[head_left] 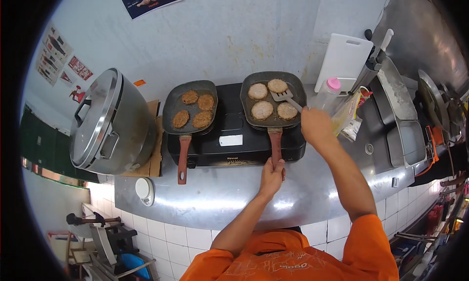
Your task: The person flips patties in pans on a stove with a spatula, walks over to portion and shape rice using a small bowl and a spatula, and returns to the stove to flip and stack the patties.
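My left hand is closed round the red-brown handle of the right frying pan. In my right hand is a slotted spatula, its head over that pan, touching or just beside the upper right patty. Several pale patties lie in this pan, another pale patty at its lower left. The left frying pan holds several browner patties, one brown patty at its right side. Both pans stand on a black two-burner gas stove.
A large metal pot stands left on cardboard, a small white scale in front. To the right are a pink-lidded bottle, a yellow packet, a white cutting board, a knife in a holder and metal trays.
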Motion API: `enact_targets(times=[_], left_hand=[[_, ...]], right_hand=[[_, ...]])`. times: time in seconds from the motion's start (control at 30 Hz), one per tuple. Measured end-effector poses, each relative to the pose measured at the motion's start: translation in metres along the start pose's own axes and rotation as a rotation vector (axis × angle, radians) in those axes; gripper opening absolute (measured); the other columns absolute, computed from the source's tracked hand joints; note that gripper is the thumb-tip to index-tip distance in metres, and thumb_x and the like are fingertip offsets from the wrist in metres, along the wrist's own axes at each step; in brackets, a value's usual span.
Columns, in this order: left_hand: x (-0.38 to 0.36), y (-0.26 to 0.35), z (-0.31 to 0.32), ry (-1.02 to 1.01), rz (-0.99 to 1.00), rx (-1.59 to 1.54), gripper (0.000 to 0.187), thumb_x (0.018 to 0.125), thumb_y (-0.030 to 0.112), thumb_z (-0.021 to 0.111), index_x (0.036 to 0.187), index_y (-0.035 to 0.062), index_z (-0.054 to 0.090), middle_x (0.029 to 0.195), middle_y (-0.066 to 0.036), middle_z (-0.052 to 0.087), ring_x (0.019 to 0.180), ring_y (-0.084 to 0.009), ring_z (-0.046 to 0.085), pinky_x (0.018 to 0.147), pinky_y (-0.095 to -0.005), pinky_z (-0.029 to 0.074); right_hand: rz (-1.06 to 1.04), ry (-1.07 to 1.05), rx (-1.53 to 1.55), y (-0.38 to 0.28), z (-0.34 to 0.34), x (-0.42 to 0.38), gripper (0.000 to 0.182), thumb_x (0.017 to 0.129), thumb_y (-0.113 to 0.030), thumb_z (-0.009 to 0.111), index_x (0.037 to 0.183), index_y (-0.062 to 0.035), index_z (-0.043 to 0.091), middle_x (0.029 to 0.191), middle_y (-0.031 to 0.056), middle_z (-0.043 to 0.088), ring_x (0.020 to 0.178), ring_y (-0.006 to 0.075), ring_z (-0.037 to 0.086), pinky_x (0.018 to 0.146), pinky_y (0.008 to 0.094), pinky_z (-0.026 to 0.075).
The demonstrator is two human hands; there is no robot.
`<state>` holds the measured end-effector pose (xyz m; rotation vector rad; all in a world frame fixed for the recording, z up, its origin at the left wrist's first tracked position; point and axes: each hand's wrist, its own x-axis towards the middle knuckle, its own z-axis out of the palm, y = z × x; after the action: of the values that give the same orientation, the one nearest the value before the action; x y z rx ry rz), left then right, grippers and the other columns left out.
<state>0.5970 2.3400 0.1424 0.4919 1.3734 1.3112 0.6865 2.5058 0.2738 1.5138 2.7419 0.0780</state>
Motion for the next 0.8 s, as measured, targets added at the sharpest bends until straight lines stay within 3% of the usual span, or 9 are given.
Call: enact_targets(times=[0.07, 0.17, 0.27, 0.37, 0.47, 0.57, 0.67, 0.8], left_hand=[[0.004, -0.004, 0.002, 0.001, 0.002, -0.002, 0.02, 0.105, 0.026, 0.055, 0.101, 0.006, 0.053, 0.067, -0.001, 0.054, 0.055, -0.0101, 0.05, 0.051, -0.0268, 0.042], [0.006, -0.008, 0.0, -0.004, 0.012, -0.002, 0.02, 0.105, 0.024, 0.054, 0.101, 0.0052, 0.052, 0.067, -0.001, 0.053, 0.055, -0.0104, 0.051, 0.052, -0.0269, 0.043], [-0.002, 0.002, 0.002, -0.007, -0.019, 0.006, 0.019, 0.105, 0.023, 0.054, 0.101, 0.0052, 0.052, 0.067, -0.001, 0.053, 0.055, -0.0105, 0.051, 0.051, -0.0271, 0.043], [-0.002, 0.006, 0.003, -0.016, -0.028, -0.02, 0.018, 0.105, 0.023, 0.055, 0.101, 0.0054, 0.052, 0.067, -0.002, 0.054, 0.055, -0.0105, 0.051, 0.051, -0.0274, 0.043], [0.001, -0.002, 0.0, -0.025, -0.002, 0.011, 0.019, 0.103, 0.025, 0.058, 0.102, 0.0064, 0.053, 0.068, -0.002, 0.055, 0.056, -0.0104, 0.052, 0.053, -0.027, 0.045], [0.001, 0.002, -0.001, -0.049, -0.008, 0.029, 0.018, 0.102, 0.023, 0.06, 0.104, 0.0062, 0.053, 0.071, -0.002, 0.056, 0.059, -0.0104, 0.054, 0.055, -0.027, 0.046], [0.002, 0.002, -0.005, -0.087, -0.001, 0.042, 0.017, 0.1, 0.017, 0.061, 0.108, 0.005, 0.052, 0.076, -0.003, 0.057, 0.062, -0.0109, 0.055, 0.056, -0.0278, 0.048], [0.003, -0.002, -0.009, -0.138, 0.008, 0.027, 0.022, 0.097, 0.013, 0.063, 0.111, 0.0023, 0.05, 0.08, -0.005, 0.059, 0.064, -0.0118, 0.059, 0.057, -0.0285, 0.05]], right_hand=[[0.015, 0.099, 0.014, 0.01, 0.023, -0.007, 0.024, 0.088, -0.005, 0.06, 0.108, -0.0004, 0.072, 0.089, 0.0211, 0.073, 0.086, 0.0365, 0.073, 0.074, 0.0469, 0.058], [-0.084, 0.19, 0.261, 0.042, 0.053, -0.024, 0.025, 0.095, -0.008, 0.057, 0.115, 0.001, 0.068, 0.081, 0.016, 0.071, 0.072, 0.0274, 0.071, 0.062, 0.0436, 0.054], [-0.053, 0.016, 0.987, 0.074, 0.077, -0.018, 0.028, 0.099, -0.013, 0.057, 0.121, 0.0024, 0.065, 0.073, 0.011, 0.062, 0.062, 0.0192, 0.06, 0.055, 0.04, 0.046], [0.325, -0.314, 1.605, 0.09, 0.057, -0.017, 0.027, 0.101, -0.017, 0.058, 0.116, 0.0032, 0.068, 0.068, 0.007, 0.052, 0.061, 0.0148, 0.05, 0.057, 0.0362, 0.042], [0.226, -0.146, 1.287, 0.082, 0.01, -0.018, 0.024, 0.098, -0.016, 0.06, 0.108, 0.0031, 0.071, 0.067, 0.0121, 0.057, 0.061, 0.0222, 0.058, 0.06, 0.0394, 0.045], [-0.118, 0.103, 0.48, 0.053, -0.064, -0.019, 0.02, 0.093, -0.013, 0.062, 0.099, 0.0011, 0.074, 0.075, 0.0172, 0.067, 0.066, 0.0313, 0.065, 0.061, 0.0431, 0.049], [-0.233, 0.037, 0.088, 0.011, -0.095, -0.009, 0.017, 0.086, -0.009, 0.064, 0.095, 0.0, 0.075, 0.088, 0.0234, 0.072, 0.078, 0.0394, 0.07, 0.067, 0.047, 0.055], [-0.159, -0.199, -0.177, -0.045, -0.107, 0.01, 0.015, 0.081, -0.006, 0.067, 0.091, 0.0001, 0.075, 0.093, 0.0237, 0.073, 0.089, 0.0377, 0.072, 0.075, 0.0459, 0.058]])
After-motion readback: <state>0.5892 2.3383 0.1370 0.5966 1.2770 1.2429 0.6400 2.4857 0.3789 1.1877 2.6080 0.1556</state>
